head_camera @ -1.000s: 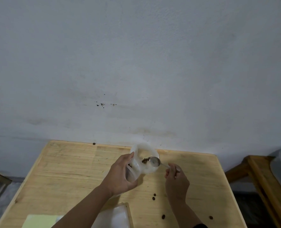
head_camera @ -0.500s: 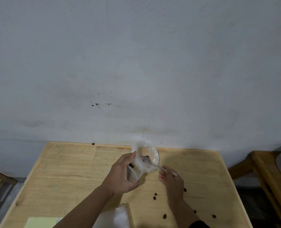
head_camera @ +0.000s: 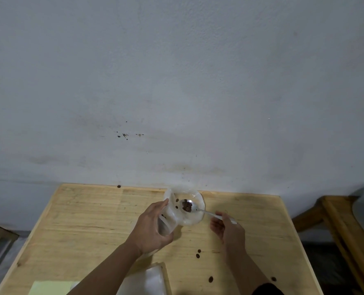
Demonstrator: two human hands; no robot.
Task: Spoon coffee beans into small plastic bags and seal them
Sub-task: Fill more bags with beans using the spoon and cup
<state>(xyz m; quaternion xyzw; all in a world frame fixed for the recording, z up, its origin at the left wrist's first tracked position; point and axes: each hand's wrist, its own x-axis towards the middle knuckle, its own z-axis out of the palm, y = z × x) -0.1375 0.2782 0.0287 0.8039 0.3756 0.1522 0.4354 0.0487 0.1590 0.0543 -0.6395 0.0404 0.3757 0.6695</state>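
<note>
A wooden table (head_camera: 91, 226) stood against a stained white wall (head_camera: 176, 81); stray beans (head_camera: 198, 253) lay on it; the left hand (head_camera: 150, 228) gripped a bag (head_camera: 187, 218); the right hand (head_camera: 230, 231) pinched a spoon (head_camera: 195, 207).

clear bag (head_camera: 186, 218) open; spoon (head_camera: 192, 207) holding beans (head_camera: 187, 205)

The room is dim, lit softly and evenly, with a cool grey cast over the wall (head_camera: 176, 71). The table (head_camera: 81, 226) looks warmer and a little brighter. Shadows are faint: a soft one lies on the wood just under the left hand (head_camera: 153, 228). A small glint shows on the spoon (head_camera: 192, 206). The wide lens bends the table's edges outward toward the near corners. Fine detail is soft and slightly grainy, and the far-right corner falls darkest.
</note>
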